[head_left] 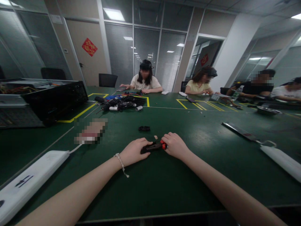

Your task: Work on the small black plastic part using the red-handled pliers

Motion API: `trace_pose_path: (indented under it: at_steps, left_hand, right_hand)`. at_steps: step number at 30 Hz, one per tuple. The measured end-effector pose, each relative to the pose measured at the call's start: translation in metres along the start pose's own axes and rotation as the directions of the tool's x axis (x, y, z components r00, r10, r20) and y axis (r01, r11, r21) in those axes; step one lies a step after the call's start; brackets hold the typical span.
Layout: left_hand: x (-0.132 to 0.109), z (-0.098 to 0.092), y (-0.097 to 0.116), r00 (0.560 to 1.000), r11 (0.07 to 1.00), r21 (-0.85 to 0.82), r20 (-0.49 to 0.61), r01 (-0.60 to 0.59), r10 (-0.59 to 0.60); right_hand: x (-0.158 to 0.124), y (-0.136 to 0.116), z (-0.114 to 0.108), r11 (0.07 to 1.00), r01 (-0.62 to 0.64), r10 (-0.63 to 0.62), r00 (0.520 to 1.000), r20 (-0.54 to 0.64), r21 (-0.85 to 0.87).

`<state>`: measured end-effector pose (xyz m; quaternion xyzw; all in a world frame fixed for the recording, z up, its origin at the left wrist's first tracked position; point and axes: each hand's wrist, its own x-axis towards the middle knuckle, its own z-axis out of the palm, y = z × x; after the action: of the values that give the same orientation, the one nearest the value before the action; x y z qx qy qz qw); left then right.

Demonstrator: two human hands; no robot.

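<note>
My left hand (134, 151) is closed around a small flat black device (148, 147) that rests on the green table (164, 185). My right hand (174, 145) is closed on a small tool with a red and black handle (163, 144), its tip against the black device. A tiny pale part (155, 137) lies just beyond my hands. A small black part (144, 128) lies farther out. A beaded bracelet (121, 163) circles my left wrist.
A white power strip (30, 180) lies at near left, another (281, 158) at right. A black open computer case (47, 97) stands at far left. Tools and cables (119, 103) are piled mid-table. Several people sit along the far side.
</note>
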<state>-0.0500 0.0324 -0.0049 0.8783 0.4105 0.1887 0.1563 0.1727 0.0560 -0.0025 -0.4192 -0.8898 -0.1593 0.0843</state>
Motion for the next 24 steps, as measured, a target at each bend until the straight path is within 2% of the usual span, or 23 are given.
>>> trace_pose_path:
  at_steps: [24]
  left_hand:
    - [0.0000, 0.0003, -0.0015, 1.000, 1.000, -0.015, -0.007, -0.024, 0.024]
  right_hand:
    - [0.0006, -0.0019, -0.0010, 1.000, -0.003, 0.003, 1.000, -0.004, 0.024]
